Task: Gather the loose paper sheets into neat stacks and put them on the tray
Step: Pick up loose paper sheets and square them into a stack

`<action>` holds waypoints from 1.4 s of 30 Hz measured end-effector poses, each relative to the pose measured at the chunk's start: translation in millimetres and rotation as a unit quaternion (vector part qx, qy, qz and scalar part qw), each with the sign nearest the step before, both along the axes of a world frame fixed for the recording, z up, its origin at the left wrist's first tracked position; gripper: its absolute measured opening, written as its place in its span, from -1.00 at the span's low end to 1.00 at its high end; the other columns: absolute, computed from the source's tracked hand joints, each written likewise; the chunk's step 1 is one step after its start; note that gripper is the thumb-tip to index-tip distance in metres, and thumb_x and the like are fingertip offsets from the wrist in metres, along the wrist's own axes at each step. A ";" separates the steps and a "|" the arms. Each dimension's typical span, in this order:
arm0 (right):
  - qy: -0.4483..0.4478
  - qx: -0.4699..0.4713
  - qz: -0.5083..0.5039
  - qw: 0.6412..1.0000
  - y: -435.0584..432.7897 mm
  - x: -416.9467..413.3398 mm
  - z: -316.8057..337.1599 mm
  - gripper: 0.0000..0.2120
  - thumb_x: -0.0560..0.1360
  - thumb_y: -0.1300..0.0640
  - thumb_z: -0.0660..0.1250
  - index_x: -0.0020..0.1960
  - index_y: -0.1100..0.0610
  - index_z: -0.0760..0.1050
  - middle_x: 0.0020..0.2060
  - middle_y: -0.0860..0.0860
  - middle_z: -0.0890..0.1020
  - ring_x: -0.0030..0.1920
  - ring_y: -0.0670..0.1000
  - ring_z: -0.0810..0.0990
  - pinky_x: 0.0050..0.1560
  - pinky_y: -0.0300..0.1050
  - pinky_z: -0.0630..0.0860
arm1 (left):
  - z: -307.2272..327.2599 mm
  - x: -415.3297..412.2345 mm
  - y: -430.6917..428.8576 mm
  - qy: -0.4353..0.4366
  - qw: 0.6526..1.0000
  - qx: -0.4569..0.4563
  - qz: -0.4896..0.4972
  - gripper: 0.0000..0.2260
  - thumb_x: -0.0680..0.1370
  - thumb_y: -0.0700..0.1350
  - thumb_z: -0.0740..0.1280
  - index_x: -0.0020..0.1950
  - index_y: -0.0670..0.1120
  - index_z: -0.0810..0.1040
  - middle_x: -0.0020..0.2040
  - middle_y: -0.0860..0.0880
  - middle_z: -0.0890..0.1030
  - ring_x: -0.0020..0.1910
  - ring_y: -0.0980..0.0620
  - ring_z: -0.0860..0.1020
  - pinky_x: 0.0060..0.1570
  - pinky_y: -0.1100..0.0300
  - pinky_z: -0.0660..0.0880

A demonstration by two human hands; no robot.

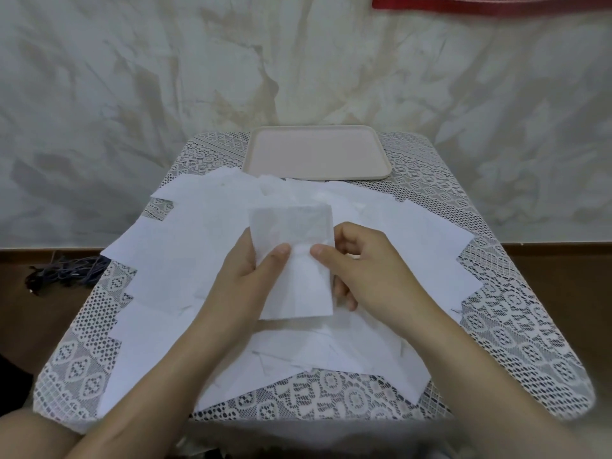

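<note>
Both hands hold a small stack of white paper sheets (294, 256) lifted above the table's middle. My left hand (245, 276) grips its left edge with the thumb on top. My right hand (361, 270) pinches its right edge, thumb on top and fingers curled beneath. Several loose white sheets (185, 253) lie scattered over the lace-covered table (516, 326) around and under the hands. A pale pink tray (318, 154) sits at the far edge, with nothing on it.
A wall with a mottled beige covering stands right behind the table. Dark cords (63, 276) lie on the brown floor at the left. A red cloth (490, 3) hangs at the top right.
</note>
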State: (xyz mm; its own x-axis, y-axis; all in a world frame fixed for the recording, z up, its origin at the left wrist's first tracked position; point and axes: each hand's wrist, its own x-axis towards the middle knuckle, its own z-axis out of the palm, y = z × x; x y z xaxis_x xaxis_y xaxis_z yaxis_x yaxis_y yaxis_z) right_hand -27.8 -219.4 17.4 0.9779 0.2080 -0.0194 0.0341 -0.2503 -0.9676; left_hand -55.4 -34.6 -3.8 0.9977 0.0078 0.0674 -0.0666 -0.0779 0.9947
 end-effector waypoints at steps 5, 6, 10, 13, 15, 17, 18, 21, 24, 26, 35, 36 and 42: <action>0.019 0.003 -0.004 1.000 -11.9 -2.7 0.7 -0.84 0.60 0.12 0.40 -0.09 0.20 0.57 -0.40 0.11 0.59 -0.50 0.03 0.51 -0.54 -0.20 0.39 | -1.7 0.5 -3.2 0.036 0.999 -0.028 -0.011 -0.61 0.49 -0.01 0.42 0.32 0.01 0.58 0.15 -0.01 0.75 0.10 -0.05 0.73 -0.03 0.05 0.70; 0.020 -0.002 -0.014 1.000 -17.2 -1.2 0.0 -0.86 0.60 0.13 0.39 -0.11 0.17 0.58 -0.39 0.07 0.61 -0.49 0.02 0.50 -0.54 -0.20 0.38 | -1.3 1.5 -2.7 0.035 0.999 -0.027 -0.002 -0.61 0.47 -0.01 0.43 0.31 0.01 0.59 0.12 -0.01 0.76 0.08 -0.06 0.74 -0.06 0.06 0.69; -0.041 -0.174 -0.124 0.976 -55.3 13.3 -4.6 -0.91 0.57 0.04 0.38 -0.09 0.00 0.61 -0.24 -0.10 0.67 -0.31 -0.03 0.60 -0.32 -0.18 0.41 | 3.1 6.7 2.8 0.021 0.999 0.011 0.024 -0.64 0.45 0.02 0.42 0.25 0.05 0.63 0.10 0.03 0.76 0.04 -0.02 0.74 -0.05 0.08 0.61; -0.043 -0.306 -0.165 0.937 -78.1 17.2 -5.2 -0.81 0.56 -0.09 0.39 0.09 -0.02 0.58 -0.05 -0.14 0.62 -0.03 -0.02 0.59 -0.18 -0.17 0.35 | 6.3 8.9 5.2 0.013 0.999 0.019 0.035 -0.65 0.46 0.01 0.42 0.24 0.06 0.64 0.09 0.04 0.76 0.04 -0.02 0.74 -0.04 0.06 0.61; -0.017 -0.335 -0.142 0.931 -79.8 18.0 -7.3 -0.60 0.53 -0.21 0.38 0.26 0.00 0.53 0.13 -0.05 0.57 0.11 0.02 0.56 -0.03 -0.11 0.35 | 7.8 10.8 6.5 0.011 0.999 0.021 0.044 -0.67 0.45 0.01 0.42 0.21 0.06 0.66 0.07 0.04 0.77 0.02 0.01 0.74 -0.04 0.05 0.61; -0.024 -0.353 -0.110 0.929 -74.5 17.3 -10.4 -0.43 0.50 -0.31 0.37 0.37 -0.01 0.48 0.23 -0.01 0.50 0.19 0.07 0.56 0.08 -0.04 0.42 | 9.2 13.6 8.6 0.011 0.998 0.023 0.055 -0.70 0.45 0.00 0.42 0.18 0.06 0.67 0.06 0.04 0.77 0.01 0.02 0.74 -0.01 0.03 0.61; -0.032 -0.358 -0.100 0.928 -71.3 17.3 -11.6 -0.39 0.48 -0.34 0.37 0.40 -0.02 0.46 0.25 -0.01 0.48 0.21 0.09 0.56 0.12 -0.01 0.45 | 10.1 15.1 10.0 0.011 0.998 0.026 0.059 -0.70 0.45 0.00 0.42 0.18 0.06 0.67 0.06 0.04 0.77 0.03 0.01 0.73 0.03 0.00 0.61; -0.035 -0.370 -0.094 0.924 -65.4 23.0 -13.6 -0.44 0.48 -0.30 0.39 0.36 -0.02 0.46 0.24 -0.02 0.48 0.20 0.13 0.56 0.12 0.02 0.44 | 12.0 17.3 14.4 0.011 0.997 0.028 0.069 -0.70 0.45 0.00 0.44 0.18 0.08 0.68 0.09 0.04 0.77 0.09 -0.04 0.73 0.07 -0.02 0.62; -0.047 -0.378 -0.091 0.920 -62.0 31.1 -14.2 -0.68 0.51 -0.16 0.38 0.17 -0.01 0.52 0.12 -0.06 0.54 0.11 0.08 0.58 0.01 -0.03 0.41 | 11.5 17.5 20.0 0.020 0.997 0.012 0.073 -0.80 0.57 -0.11 0.49 0.13 0.14 0.68 0.07 0.05 0.77 0.07 -0.03 0.73 -0.19 0.14 0.66; -0.067 -0.374 -0.086 0.921 -60.8 32.6 -14.2 -0.83 0.53 -0.05 0.35 0.05 0.01 0.53 -0.03 -0.08 0.58 0.01 0.05 0.58 -0.10 -0.05 0.37 | 11.0 15.5 21.0 0.029 0.997 -0.003 0.073 -0.80 0.61 -0.14 0.46 0.10 0.17 0.69 0.07 0.04 0.76 0.06 -0.04 0.73 -0.30 0.19 0.64; -0.162 -0.332 -0.095 0.924 -34.2 24.9 1.8 -0.91 0.55 0.08 0.28 -0.08 0.09 0.51 -0.20 -0.06 0.55 -0.14 0.07 0.50 -0.16 0.01 0.34 | 11.2 9.7 32.0 0.043 0.994 -0.052 0.086 -0.78 0.55 -0.09 0.50 0.14 0.18 0.69 0.11 0.05 0.76 0.10 -0.03 0.72 -0.30 0.19 0.64; -0.176 -0.333 -0.091 0.922 -26.9 23.6 3.6 -0.91 0.54 0.08 0.28 -0.09 0.08 0.51 -0.20 -0.06 0.54 -0.14 0.06 0.50 -0.17 0.00 0.31 | 11.5 9.1 33.3 0.045 0.993 -0.055 0.095 -0.79 0.58 -0.12 0.49 0.15 0.16 0.69 0.10 0.06 0.76 0.09 -0.02 0.72 -0.31 0.21 0.63; -0.163 -0.405 -0.054 0.898 -5.0 24.2 -8.7 -0.87 0.56 -0.01 0.23 -0.09 0.04 0.44 -0.16 -0.06 0.49 -0.13 0.12 0.52 -0.16 0.01 0.39 | 13.5 3.4 36.5 0.055 0.989 -0.069 0.115 -0.78 0.65 -0.20 0.38 0.17 0.12 0.67 0.03 0.09 0.76 -0.05 0.09 0.74 -0.38 0.25 0.62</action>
